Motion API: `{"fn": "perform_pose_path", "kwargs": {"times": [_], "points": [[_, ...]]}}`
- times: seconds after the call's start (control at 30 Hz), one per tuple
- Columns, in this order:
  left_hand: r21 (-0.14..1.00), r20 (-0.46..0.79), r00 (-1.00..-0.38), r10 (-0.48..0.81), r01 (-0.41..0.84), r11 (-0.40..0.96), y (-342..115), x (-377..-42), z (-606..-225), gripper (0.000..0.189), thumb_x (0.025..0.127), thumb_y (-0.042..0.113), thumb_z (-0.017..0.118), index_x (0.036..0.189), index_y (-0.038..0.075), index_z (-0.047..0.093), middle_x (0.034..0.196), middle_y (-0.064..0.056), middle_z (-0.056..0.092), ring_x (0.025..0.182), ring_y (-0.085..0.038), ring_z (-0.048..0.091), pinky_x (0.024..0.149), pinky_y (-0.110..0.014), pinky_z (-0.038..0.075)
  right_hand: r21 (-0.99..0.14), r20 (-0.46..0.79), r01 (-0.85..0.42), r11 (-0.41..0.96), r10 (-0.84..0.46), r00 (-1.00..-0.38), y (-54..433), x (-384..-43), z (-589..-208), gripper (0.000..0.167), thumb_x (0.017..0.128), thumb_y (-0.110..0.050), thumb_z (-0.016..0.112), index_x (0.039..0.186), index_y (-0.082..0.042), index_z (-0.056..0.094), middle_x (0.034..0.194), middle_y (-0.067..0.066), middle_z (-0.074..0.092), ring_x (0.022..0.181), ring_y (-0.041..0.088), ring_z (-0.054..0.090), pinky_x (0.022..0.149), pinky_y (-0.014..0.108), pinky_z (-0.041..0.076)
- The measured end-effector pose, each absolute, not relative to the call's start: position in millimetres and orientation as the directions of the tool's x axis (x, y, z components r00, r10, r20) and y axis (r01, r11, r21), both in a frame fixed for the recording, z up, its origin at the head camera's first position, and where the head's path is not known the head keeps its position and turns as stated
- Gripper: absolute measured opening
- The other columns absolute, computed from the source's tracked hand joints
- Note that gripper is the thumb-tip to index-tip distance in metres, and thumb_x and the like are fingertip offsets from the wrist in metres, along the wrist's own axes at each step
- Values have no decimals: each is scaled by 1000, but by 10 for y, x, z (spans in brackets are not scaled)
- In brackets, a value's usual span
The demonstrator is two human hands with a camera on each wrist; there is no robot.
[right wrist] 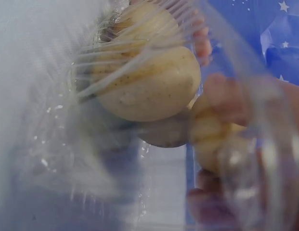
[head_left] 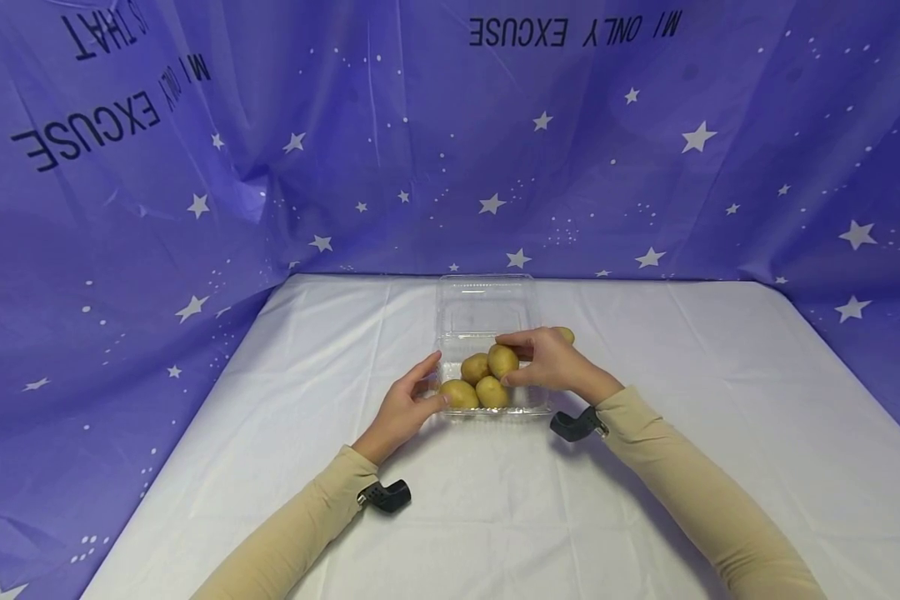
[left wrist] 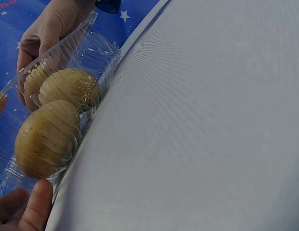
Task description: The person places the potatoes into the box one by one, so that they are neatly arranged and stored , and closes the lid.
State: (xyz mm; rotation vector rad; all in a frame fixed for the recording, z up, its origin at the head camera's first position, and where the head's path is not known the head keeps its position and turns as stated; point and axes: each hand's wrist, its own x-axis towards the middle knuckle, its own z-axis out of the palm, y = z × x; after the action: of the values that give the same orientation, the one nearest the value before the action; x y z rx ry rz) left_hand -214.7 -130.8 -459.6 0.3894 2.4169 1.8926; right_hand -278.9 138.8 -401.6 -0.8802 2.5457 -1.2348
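Note:
A clear plastic clamshell box stands with its lid folded back, and several yellow-brown potatoes are in it. One potato lies at the front left, another potato beside it, and a third potato behind. My right hand pinches a potato between thumb and fingers, over the others. At the box's left end my left hand touches the wall, its fingers extended and thumb by the front corner. The ribbed wall covers two potatoes in the left wrist view.
One more potato shows beyond my right hand, partly hidden by it. A white cloth covers the table. Behind the table hangs a purple star-printed curtain. Dark wrist mounts sit on both sleeves.

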Motion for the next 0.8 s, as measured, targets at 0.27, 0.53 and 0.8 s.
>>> {"fn": "perform_pose_path", "kwargs": {"times": [0.27, 0.53, 0.8], "points": [[963, 110, -968, 227, 161, 218, -1304, -2159, -4604, 74, 88, 7, 69, 156, 4, 39, 158, -25, 43, 133, -46, 54, 94, -27, 50, -768, 91, -428, 477, -580, -810, 1407, -2790, -4022, 59, 82, -1, 77, 135, 14, 57, 137, 31, 61, 126, 44, 61, 106, 44, 51], [967, 112, -965, 238, 161, 200, -1304, -2158, -4597, 75, 89, 7, 68, 157, 4, 37, 159, -25, 41, 133, -45, 54, 90, -19, 50, -767, 84, -429, 478, -587, -805, 1407, -2771, -4026, 56, 84, -1, 75, 135, 13, 58, 137, 32, 61, 125, 47, 62, 104, 45, 52], [965, 111, -967, 231, 160, 206, -1309, -2164, -4622, 74, 88, 6, 67, 157, 3, 38, 158, -25, 42, 132, -45, 55, 90, -17, 50, -764, 80, -426, 484, -584, -808, 1396, -2785, -4034, 55, 85, -1, 74, 135, 12, 58, 136, 32, 61, 124, 47, 62, 104, 45, 53]]}}
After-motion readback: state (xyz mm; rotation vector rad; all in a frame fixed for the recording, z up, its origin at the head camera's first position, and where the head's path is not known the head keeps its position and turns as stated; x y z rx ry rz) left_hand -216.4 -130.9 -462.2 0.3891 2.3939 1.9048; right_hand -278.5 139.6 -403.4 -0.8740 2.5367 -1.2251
